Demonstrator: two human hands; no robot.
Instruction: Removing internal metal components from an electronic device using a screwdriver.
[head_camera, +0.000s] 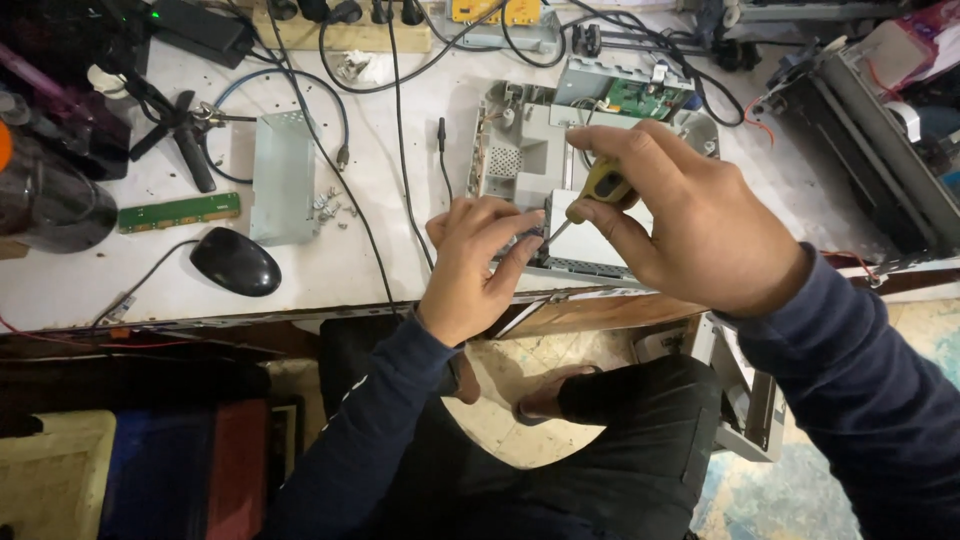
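Hidden: screwdriver tip and the spot it meets are covered by the left fingers; no screw can be made out there.
Cut off: the housing's near edge sits behind both hands; the black printer (880, 140) at far right runs out of frame.
Hard to tell: clutter in the dark top-left corner; only a fan (185, 130) and a dark round vessel (45, 195) read clearly.
Right hand (690, 215): closed around the screwdriver (598, 192), yellow-and-black handle pinched between thumb and fingers, thin shaft slanting down and left.
Left hand (475, 265): fingers curled, pressed on the housing just beside the shaft's lower end; holds nothing loose that I can see.
Housing (530, 165): opened grey plastic device shell, lying flat on the table (330, 270) under and beyond both hands, near the front edge.
Board (640, 98): green circuit board, at the housing's far right corner, well clear of the hands.
Left of hands: black cable (400, 150) running toward the table edge; grey metal bracket (282, 175) with small loose screws (328, 205) just beside it.
Further left: black mouse (236, 262) near the front edge; narrow green strip board (178, 212) above it.
Far edge: power strip (345, 35) with plugs in it.
Below table: person's dark trousers (640, 450), foot on the floor.
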